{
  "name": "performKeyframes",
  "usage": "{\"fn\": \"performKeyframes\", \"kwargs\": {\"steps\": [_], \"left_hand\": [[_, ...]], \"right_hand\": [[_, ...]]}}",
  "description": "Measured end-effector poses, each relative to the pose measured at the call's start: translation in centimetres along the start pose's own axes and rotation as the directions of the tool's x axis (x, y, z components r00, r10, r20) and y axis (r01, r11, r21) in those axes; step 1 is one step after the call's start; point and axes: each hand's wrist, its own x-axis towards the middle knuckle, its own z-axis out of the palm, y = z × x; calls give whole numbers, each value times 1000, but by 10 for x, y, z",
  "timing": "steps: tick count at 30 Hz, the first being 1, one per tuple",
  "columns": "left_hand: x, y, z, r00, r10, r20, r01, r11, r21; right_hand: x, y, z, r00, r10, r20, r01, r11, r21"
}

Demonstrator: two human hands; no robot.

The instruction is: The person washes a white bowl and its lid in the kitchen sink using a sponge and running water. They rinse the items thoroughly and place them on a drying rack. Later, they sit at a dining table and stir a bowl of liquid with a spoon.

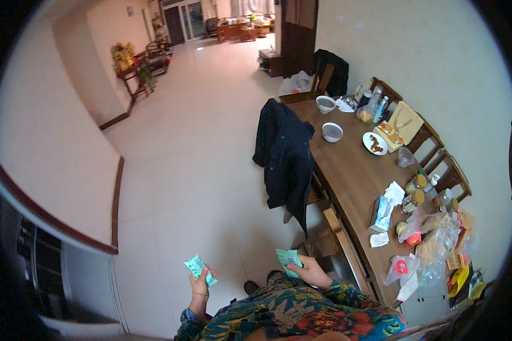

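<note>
In my left hand (200,282) is a small mint-green sealed packet (194,264), held between thumb and fingers over the floor. My right hand (312,271) grips a second mint-green packet (287,256), its far end sticking out past my thumb. The packets are apart from each other, both in front of my body. What is inside them is hidden. The right hand is close to the near side of a long wooden dining table (345,170), but does not touch it.
A dark jacket (283,149) hangs over a chair at the table's left side. Two bowls (332,132), a plate of food (374,143), a tissue box (382,213), lidded jars (413,201) and plastic bags (435,238) stand on the table. Tiled floor (196,149) stretches ahead, past a wall (59,170).
</note>
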Motion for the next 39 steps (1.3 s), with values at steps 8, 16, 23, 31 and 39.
{"fn": "performKeyframes", "kwargs": {"steps": [8,16,23,31,39], "left_hand": [[234,91,89,933,137,334,-156,987,31],[442,-18,-79,955,-216,-204,279,887,368],[558,-11,-94,740,-468,-484,643,702,304],[860,-5,41,826,-542,-158,542,683,491],[1215,160,525,793,-20,609,-294,864,410]], "right_hand": [[199,39,28,998,64,-26,-66,995,-72],[523,-14,75,919,-190,344,270,942,-199],[707,-60,40,853,-296,430,360,930,-72],[881,-28,-107,972,196,-127,-150,941,304],[963,-28,-291,566,476,-673,190,719,668]]}}
